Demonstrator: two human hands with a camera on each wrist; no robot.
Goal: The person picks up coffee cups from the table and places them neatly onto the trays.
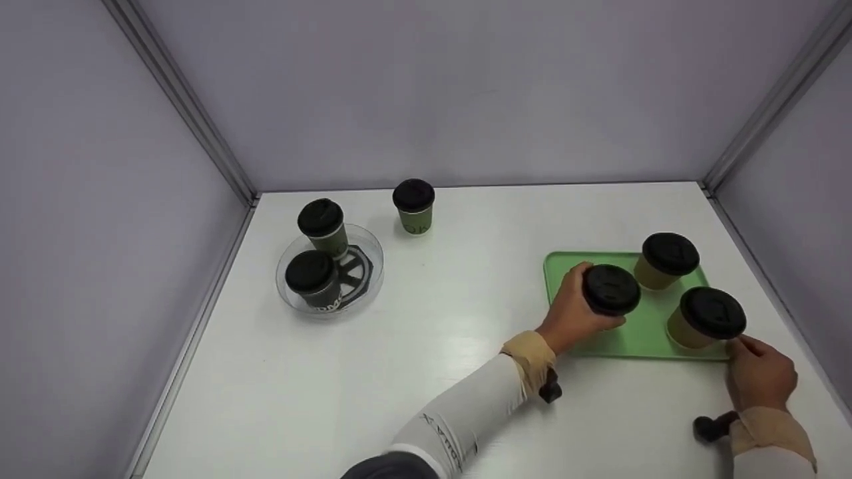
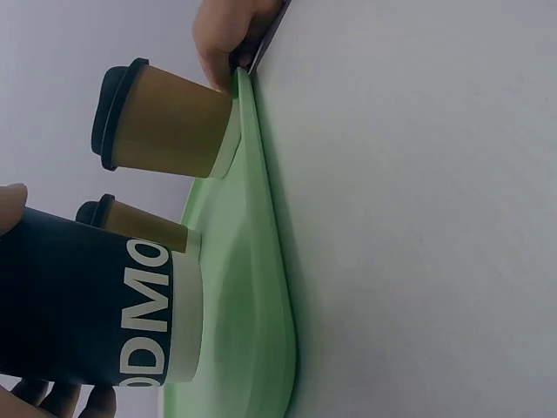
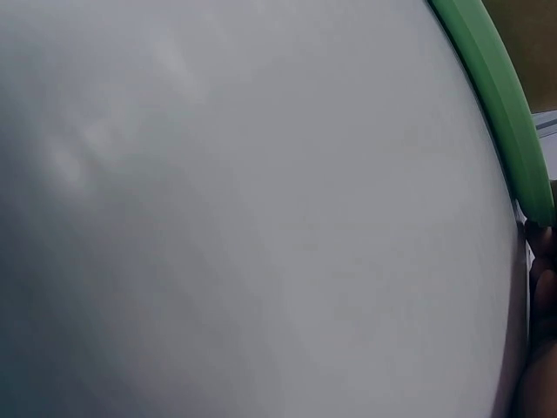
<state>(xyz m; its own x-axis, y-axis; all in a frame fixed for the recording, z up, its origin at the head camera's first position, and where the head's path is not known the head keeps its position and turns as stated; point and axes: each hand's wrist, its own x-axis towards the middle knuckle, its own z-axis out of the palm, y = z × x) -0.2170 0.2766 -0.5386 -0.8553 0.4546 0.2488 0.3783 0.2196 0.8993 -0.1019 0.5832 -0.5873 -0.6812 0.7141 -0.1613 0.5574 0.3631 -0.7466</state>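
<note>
My left hand (image 1: 576, 313) grips a dark paper cup (image 2: 78, 296) with a black lid (image 1: 611, 290), fingers and thumb around its sides. White letters run across the cup above its white base, and it is over the left part of the green tray (image 1: 626, 342). At the tray's front right corner, my right hand (image 1: 762, 372) pinches the rim, thumb and fingers close together. Two brown cups with black lids stand upright on the tray, one front right (image 1: 692, 330) and one behind it (image 1: 652, 274).
On the left, a round clear plate (image 1: 376, 256) carries a green cup (image 1: 331, 241) and a dark grey cup (image 1: 323, 293), both lidded. Another green lidded cup (image 1: 416, 221) stands near the back wall (image 1: 466, 100) on the white table (image 1: 299, 386). Walls rise on both sides.
</note>
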